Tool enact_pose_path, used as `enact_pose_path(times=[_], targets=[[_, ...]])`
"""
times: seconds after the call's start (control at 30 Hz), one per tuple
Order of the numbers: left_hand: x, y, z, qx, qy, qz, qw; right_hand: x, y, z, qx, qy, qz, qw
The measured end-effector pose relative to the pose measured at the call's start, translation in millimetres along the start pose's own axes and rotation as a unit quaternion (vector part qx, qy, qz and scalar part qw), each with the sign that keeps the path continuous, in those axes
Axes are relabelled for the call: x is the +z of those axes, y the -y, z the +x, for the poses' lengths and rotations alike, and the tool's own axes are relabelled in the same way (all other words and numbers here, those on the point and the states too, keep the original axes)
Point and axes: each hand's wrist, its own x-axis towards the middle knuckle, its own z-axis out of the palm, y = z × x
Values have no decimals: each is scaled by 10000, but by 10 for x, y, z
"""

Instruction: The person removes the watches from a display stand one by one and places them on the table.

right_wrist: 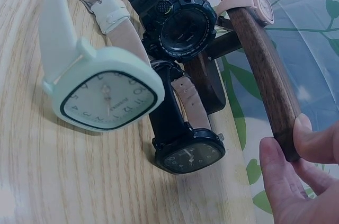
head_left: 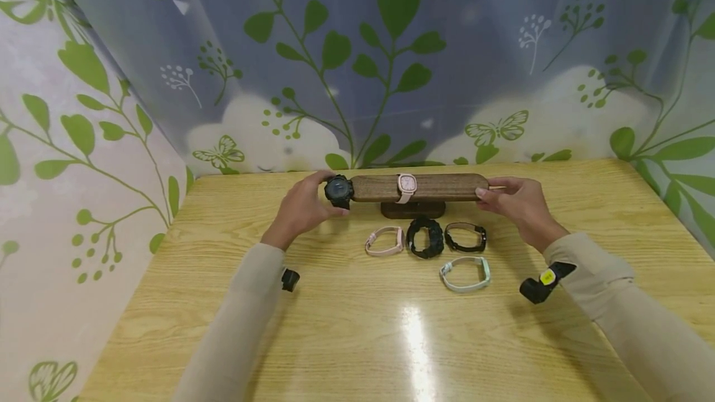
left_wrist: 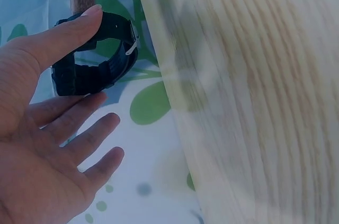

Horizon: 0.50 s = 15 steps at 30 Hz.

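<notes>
My left hand [head_left: 301,205] pinches a chunky black digital-style watch [head_left: 338,190] between thumb and fingers; its buckled strap forms a loop, seen in the left wrist view. That watch is right at the left end of a dark wooden watch stand's bar [head_left: 452,187]. A pink square-faced watch [head_left: 408,184] hangs around the bar near its middle. At the other end, my right hand [head_left: 516,202] grips the bar's tip, thumb on one side and fingers on the other, as the right wrist view shows. The stand's base [head_left: 413,209] rests on the table.
In front of the stand on the wooden table [head_left: 335,334] lie a pink watch [head_left: 385,242], a large black watch [head_left: 426,238], a slim black watch [head_left: 466,237] and a mint-green watch [head_left: 466,274]. A leaf-patterned curtain [head_left: 357,67] hangs behind the table.
</notes>
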Motion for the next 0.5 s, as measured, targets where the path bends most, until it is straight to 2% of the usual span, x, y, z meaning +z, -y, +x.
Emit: enact_pose_path(times=[0.3, 0.5], targets=[[-39, 70, -118, 7, -67, 72, 10000, 6, 0, 9, 27, -44, -92, 9999], [-46, 55, -245, 46, -29, 98, 9999, 9, -5, 5, 3, -36, -61, 10000]])
